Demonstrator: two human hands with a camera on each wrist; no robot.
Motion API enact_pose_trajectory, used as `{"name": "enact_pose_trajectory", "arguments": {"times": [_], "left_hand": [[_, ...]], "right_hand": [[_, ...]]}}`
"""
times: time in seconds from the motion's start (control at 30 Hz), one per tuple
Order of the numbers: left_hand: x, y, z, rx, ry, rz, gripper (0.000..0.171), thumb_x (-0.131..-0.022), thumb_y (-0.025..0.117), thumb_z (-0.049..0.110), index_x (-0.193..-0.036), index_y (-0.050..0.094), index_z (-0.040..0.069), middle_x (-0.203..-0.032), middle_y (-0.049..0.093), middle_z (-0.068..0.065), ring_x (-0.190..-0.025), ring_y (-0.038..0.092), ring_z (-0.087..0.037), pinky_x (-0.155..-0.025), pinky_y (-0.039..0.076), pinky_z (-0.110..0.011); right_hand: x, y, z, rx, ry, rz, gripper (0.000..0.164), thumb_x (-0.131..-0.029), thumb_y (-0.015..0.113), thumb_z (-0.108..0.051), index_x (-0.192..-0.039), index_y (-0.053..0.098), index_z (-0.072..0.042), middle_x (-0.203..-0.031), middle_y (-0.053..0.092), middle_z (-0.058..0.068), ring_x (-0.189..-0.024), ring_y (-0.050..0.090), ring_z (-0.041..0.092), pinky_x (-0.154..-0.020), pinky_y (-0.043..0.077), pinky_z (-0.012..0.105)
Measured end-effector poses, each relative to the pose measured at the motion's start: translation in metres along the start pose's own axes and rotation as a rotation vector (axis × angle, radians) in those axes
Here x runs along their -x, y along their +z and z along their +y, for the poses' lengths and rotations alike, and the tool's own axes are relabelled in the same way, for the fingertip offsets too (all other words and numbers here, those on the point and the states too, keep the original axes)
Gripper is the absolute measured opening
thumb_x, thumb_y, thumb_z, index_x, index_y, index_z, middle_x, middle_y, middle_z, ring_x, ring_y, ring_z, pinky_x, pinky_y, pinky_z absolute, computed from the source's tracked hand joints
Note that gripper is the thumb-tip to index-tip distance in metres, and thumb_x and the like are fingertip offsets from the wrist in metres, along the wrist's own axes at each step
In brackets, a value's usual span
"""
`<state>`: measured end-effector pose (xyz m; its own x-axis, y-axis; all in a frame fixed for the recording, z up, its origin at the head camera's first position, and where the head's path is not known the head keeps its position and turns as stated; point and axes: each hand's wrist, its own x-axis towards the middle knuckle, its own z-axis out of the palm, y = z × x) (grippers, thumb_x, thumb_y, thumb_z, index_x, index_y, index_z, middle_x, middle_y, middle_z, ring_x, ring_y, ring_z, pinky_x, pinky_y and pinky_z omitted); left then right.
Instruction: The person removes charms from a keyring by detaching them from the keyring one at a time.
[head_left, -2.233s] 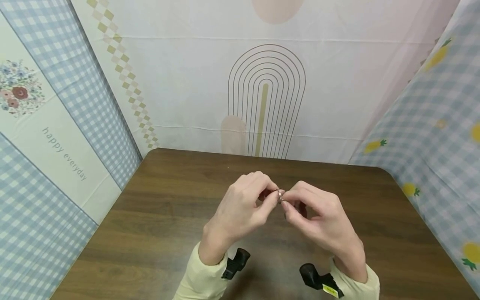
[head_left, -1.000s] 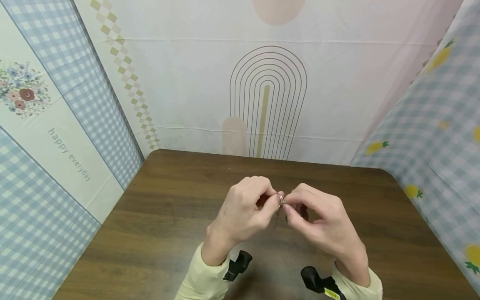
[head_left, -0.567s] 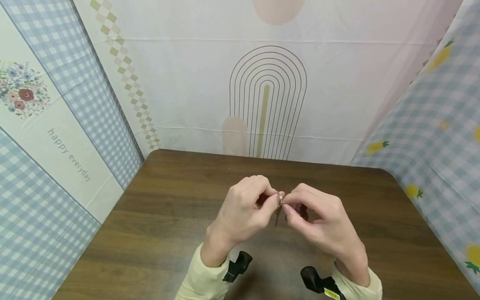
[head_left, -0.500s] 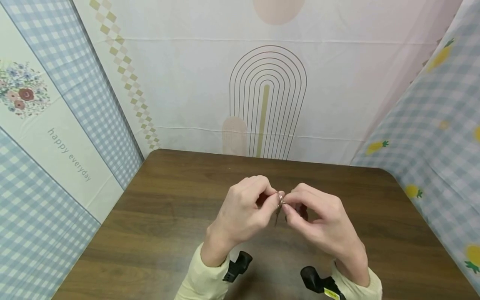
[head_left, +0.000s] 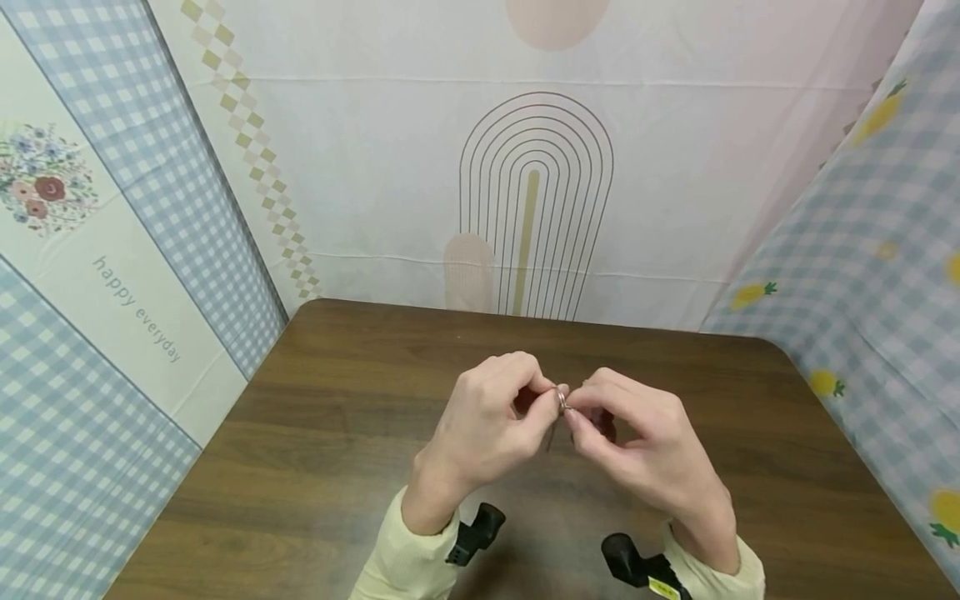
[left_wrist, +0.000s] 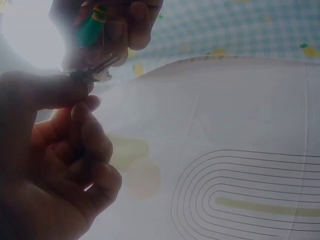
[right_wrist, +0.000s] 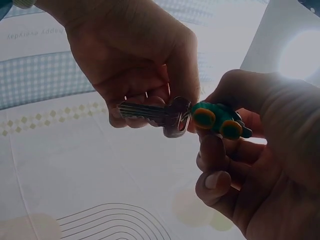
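My left hand [head_left: 483, 412] pinches a small metal key ring [head_left: 562, 401] between thumb and index finger. A silver key [right_wrist: 142, 112] hangs on the ring, its toothed blade pointing away from the right hand in the right wrist view. Facing it, my right hand [head_left: 645, 429] holds a green charm [right_wrist: 216, 114] with round orange parts, joined to the ring. In the head view the fingers hide this charm, while the left wrist view shows part of its green body [left_wrist: 91, 31] above the key. Both hands' fingertips nearly meet at the ring, held up over the table.
A brown wooden table [head_left: 322, 467] lies beneath the hands. Behind it hangs a pale cloth [head_left: 375, 175] with an arch pattern, with blue checked cloths [head_left: 862, 275] at both sides. Black wrist cameras [head_left: 477, 532] sit on the cream sleeves.
Both hands keep their grip and place over the last second. The thin key below the fingers came into view about half a second ago and has since swung slightly left, partly behind the left thumb.
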<state>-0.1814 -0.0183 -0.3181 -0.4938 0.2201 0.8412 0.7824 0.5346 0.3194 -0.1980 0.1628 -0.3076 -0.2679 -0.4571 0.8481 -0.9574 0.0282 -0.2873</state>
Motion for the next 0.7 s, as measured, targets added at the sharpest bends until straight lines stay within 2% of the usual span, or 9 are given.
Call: {"name": "enact_pose_trajectory", "arguments": {"times": [0.17,0.3,0.43,0.57,0.7], "left_hand": [[-0.0014,0.0003,-0.0007,-0.005,0.015,-0.014,0.012,-0.083,0.066,0.000,-0.081,0.064,0.012,-0.075,0.061,0.005,-0.068,0.054,-0.005,-0.065,0.046,-0.010],[-0.0017,0.0006,-0.0012,-0.023,0.035,0.009,0.015,-0.081,0.067,0.001,-0.076,0.061,0.013,-0.072,0.062,0.005,-0.067,0.053,-0.005,-0.065,0.043,-0.009],[-0.0006,0.0006,-0.0008,-0.009,0.001,0.011,0.017,-0.081,0.067,0.003,-0.072,0.058,0.014,-0.069,0.062,0.007,-0.065,0.051,-0.004,-0.061,0.041,-0.009],[-0.0008,0.0001,-0.0009,0.006,-0.023,-0.009,0.013,-0.083,0.067,0.003,-0.078,0.062,0.014,-0.075,0.063,0.007,-0.071,0.054,-0.004,-0.067,0.043,-0.007],[-0.0014,-0.0003,-0.0011,-0.003,0.000,-0.013,0.011,-0.083,0.067,0.002,-0.083,0.065,0.013,-0.079,0.063,0.006,-0.076,0.056,-0.006,-0.073,0.044,-0.008]], "right_hand": [[-0.0004,0.0002,0.0003,0.013,-0.001,-0.001,0.012,-0.094,0.057,-0.009,-0.085,0.064,-0.008,-0.075,0.054,-0.003,-0.066,0.046,0.000,-0.054,0.038,0.013],[-0.0008,0.0000,-0.0001,0.009,-0.001,-0.002,0.011,-0.094,0.058,-0.008,-0.084,0.064,-0.008,-0.075,0.054,-0.003,-0.066,0.046,0.000,-0.054,0.038,0.013],[-0.0008,0.0000,-0.0007,0.011,0.000,-0.001,0.011,-0.094,0.058,-0.008,-0.084,0.065,-0.008,-0.074,0.054,-0.004,-0.067,0.046,0.000,-0.054,0.038,0.013],[-0.0006,-0.0002,-0.0006,0.019,-0.003,0.004,0.012,-0.094,0.058,-0.008,-0.084,0.065,-0.008,-0.075,0.054,-0.003,-0.067,0.046,0.000,-0.054,0.038,0.013],[-0.0005,-0.0005,-0.0005,0.021,0.001,0.004,0.012,-0.094,0.058,-0.008,-0.084,0.065,-0.008,-0.075,0.054,-0.003,-0.067,0.046,0.000,-0.054,0.038,0.013]]}}
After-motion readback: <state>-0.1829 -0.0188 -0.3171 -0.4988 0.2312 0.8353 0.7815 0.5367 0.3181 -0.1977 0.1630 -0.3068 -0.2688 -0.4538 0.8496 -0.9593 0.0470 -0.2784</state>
